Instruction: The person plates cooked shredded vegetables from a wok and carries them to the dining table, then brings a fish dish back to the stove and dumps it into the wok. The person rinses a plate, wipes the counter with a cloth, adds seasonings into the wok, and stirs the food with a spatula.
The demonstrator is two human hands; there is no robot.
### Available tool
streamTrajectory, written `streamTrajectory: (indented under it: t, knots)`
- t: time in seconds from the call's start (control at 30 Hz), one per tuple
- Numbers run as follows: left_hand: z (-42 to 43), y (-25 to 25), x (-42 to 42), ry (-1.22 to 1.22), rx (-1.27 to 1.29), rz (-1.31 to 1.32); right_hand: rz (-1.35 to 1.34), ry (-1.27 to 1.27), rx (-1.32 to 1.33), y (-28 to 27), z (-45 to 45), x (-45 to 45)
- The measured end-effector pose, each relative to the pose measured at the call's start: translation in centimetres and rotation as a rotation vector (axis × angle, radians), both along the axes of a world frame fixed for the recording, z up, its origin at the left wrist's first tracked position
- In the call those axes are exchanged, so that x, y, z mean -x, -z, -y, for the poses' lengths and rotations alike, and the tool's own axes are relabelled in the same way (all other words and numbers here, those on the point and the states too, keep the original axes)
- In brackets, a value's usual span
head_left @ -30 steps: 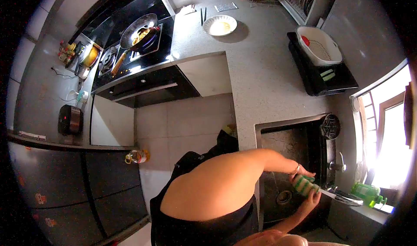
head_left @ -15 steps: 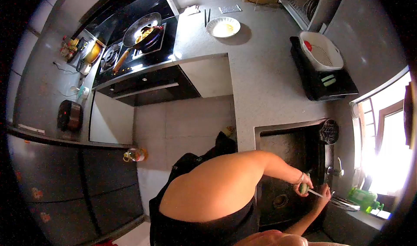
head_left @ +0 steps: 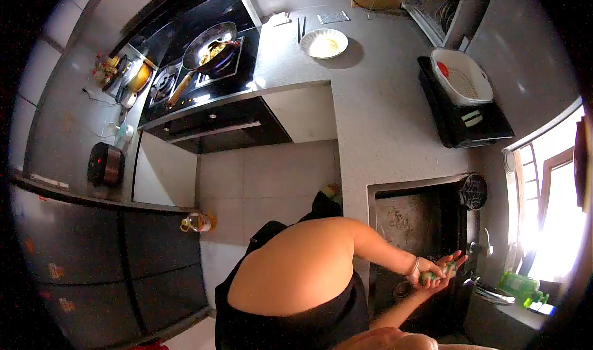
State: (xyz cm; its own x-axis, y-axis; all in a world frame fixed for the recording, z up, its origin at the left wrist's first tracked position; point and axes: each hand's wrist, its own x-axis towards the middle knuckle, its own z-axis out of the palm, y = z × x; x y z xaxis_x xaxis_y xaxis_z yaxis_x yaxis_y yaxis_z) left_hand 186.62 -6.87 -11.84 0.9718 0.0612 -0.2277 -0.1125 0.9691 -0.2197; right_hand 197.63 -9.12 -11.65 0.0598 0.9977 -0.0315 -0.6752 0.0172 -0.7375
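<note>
Handling a green thing (head_left: 428, 278) with both hands over the sink (head_left: 401, 217): that looks to be the step in progress. Head view, only view: the left hand (head_left: 433, 269), a bracelet at its wrist, has its fingers curled around the green thing, which is partly hidden; the right hand (head_left: 445, 279) lies close against it, fingers spread toward the tap (head_left: 488, 244). Exact contact between the two cannot be made out. Judgement: the next move calls for a secure left grip and room for the right fingers near the tap side. A green bottle (head_left: 517, 285) stands on the ledge beyond. Surface (head_left: 395, 115): grey, wrapping around the corner; it carries a black tray (head_left: 456, 137) with a white basket (head_left: 480, 90) on it, a plate (head_left: 307, 46) and chopsticks (head_left: 301, 30) just beside the plate. Across the room, a pan (head_left: 196, 44) with food sits on the stove (head_left: 248, 58). A bottle of yellow liquid (head_left: 199, 222) stands on the tiled floor (head_left: 265, 177); bright window (head_left: 561, 214) at far right.
</note>
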Motion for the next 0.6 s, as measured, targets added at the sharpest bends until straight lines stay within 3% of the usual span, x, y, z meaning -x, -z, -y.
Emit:
streamTrajectory:
  t: [0.17,0.2,0.33,0.37,0.43,0.5,0.53,0.6]
  knots:
    - [-1.5,1.8,0.8,0.402,-0.702,-0.348,0.654,-0.278,0.218,-1.3,-1.1,0.5]
    - [-1.5,2.2,1.1,0.442,-0.762,-0.381,0.834,-0.298,0.240,-1.0,-1.3,1.4]
    - [-1.3,3.4,3.7,0.489,-0.849,-0.454,0.972,-0.103,0.346,4.2,0.0,3.3]
    - [-1.3,3.5,4.1,0.489,-0.861,-0.465,0.976,-0.090,0.365,3.1,0.3,4.4]
    - [-1.2,3.9,4.7,0.483,-0.868,-0.481,0.827,-0.149,0.470,3.1,0.2,4.9]
    - [-1.2,3.9,4.9,0.441,-0.833,-0.475,0.523,-0.178,0.398,-0.4,1.4,5.3]
    - [-1.3,3.9,4.9,0.390,-0.787,-0.464,0.306,-0.319,0.319,1.2,1.6,3.0]
    - [-0.9,2.6,4.8,0.238,-0.586,-0.404,-0.069,-0.232,0.207,2.0,1.9,3.9]
